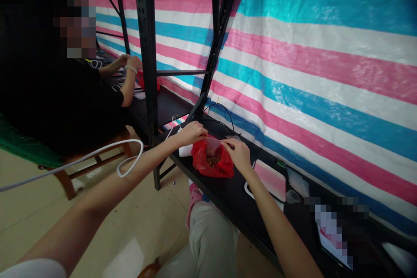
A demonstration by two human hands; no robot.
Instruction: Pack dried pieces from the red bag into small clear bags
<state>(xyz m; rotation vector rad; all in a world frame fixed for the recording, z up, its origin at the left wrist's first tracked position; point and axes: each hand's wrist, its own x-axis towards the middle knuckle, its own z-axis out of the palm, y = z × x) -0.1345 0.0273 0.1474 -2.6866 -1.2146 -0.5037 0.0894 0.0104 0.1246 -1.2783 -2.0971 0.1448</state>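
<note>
A small clear plastic bag (213, 144) is stretched between my two hands, above the opening of a red plastic bag (203, 166). My left hand (194, 132) pinches its left edge, and my right hand (237, 153) pinches its right edge. Inside the red bag lie many small brownish pieces (214, 160), too small to name. The red bag stands on the black table (208, 186) with its mouth facing up. A white object (185, 150) stands just left of it, partly hidden.
To the right lie a flat pinkish-white device (270, 180), a clear round cup or roll (292, 196) and a phone (332, 236). A black metal post (146, 52) rises at the left. Beyond it sits a co-worker (65, 82). A white cable (81, 156) crosses over my left forearm.
</note>
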